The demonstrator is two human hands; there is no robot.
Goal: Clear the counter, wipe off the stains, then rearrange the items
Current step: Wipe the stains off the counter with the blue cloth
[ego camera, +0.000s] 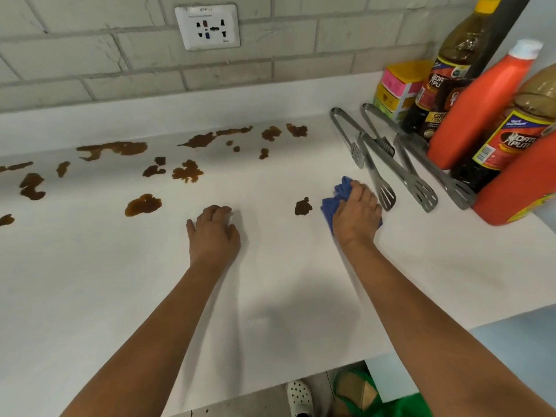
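Note:
My right hand (356, 216) grips a crumpled blue cloth (338, 195) and presses it on the white counter (270, 281). A small brown stain (303, 206) lies just left of the cloth. My left hand (214, 231) rests on the counter with its fingers loosely bent and holds nothing. Several more brown stains spread across the back and left of the counter, among them a large blot (143, 204) and a long streak (114, 148).
Three metal tongs (400, 173) lie at the right, close to my right hand. Behind them stand orange bottles (478, 106), dark sauce bottles (508, 139) and a colourful box (397, 88). A wall socket (207, 27) sits on the brick wall.

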